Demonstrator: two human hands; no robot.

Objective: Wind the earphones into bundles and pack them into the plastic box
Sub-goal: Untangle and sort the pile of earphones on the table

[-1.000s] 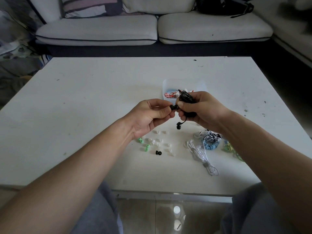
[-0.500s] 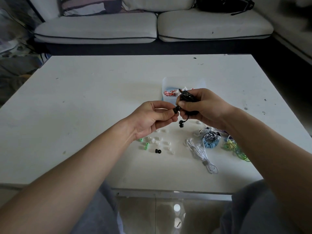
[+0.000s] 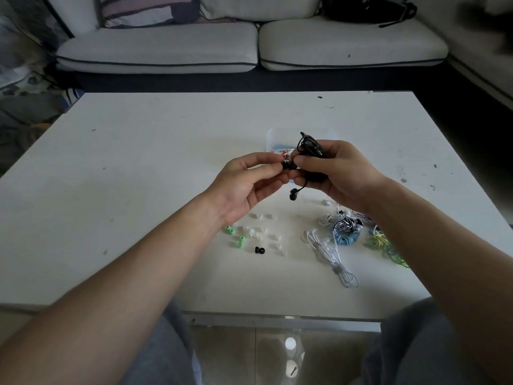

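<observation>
1. head view: the plastic box sits on the white table, and a red-and-white bundle lies inside it.
2. just in front of the box and raised off the table, the right hand grips the black earphones. its fingers are curled round the wound cable, and loops stick up above the thumb.
3. the left hand, in front of the box's left end, touches the right hand. it pinches the first earbud between thumb and forefinger, with its other fingers loosely curled.
4. the second earbud dangles on a short cable below both hands.
5. nearer the person than the box lie loose ear tips (white, green and one black) and white earphones. a blue bundle touches a striped bundle there, and a yellow-green cable is partly hidden by the right forearm.
</observation>
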